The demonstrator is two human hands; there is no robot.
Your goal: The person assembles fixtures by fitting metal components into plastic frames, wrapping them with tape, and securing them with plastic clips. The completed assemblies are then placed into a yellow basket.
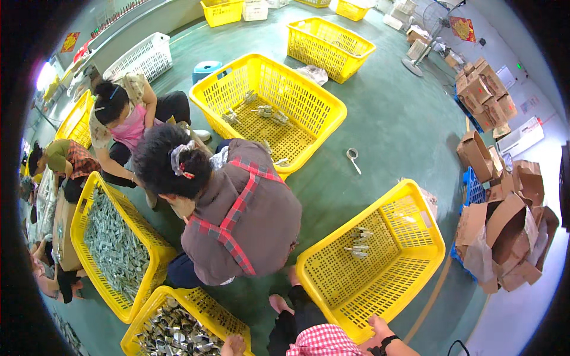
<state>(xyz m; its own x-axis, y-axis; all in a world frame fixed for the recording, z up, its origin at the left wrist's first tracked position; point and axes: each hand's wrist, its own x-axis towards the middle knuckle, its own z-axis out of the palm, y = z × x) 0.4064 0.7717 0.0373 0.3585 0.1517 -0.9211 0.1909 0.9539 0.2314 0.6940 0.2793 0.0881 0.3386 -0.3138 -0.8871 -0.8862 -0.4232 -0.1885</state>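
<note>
My left hand point(233, 345) is at the lower edge, beside the right rim of a yellow basket point(208, 305) heaped with shiny metal parts point(175, 332). Its fingers look bunched together, and what they hold, if anything, cannot be made out. On my right, my right hand point(379, 328), with a dark band at the wrist, is closed at the near rim of another yellow basket point(409, 279). A small row of metal pieces point(358, 242) lies on that basket's floor. A red-checked cloth point(323, 341) covers my lap.
A person in a brown top point(255, 202) sits close ahead, with another person point(127, 115) opposite. A yellow basket of grey metal parts point(116, 243) stands left. A large yellow basket point(320, 113) is beyond, and a tape roll point(352, 153) lies on the floor. Cardboard boxes point(504, 231) pile up at right.
</note>
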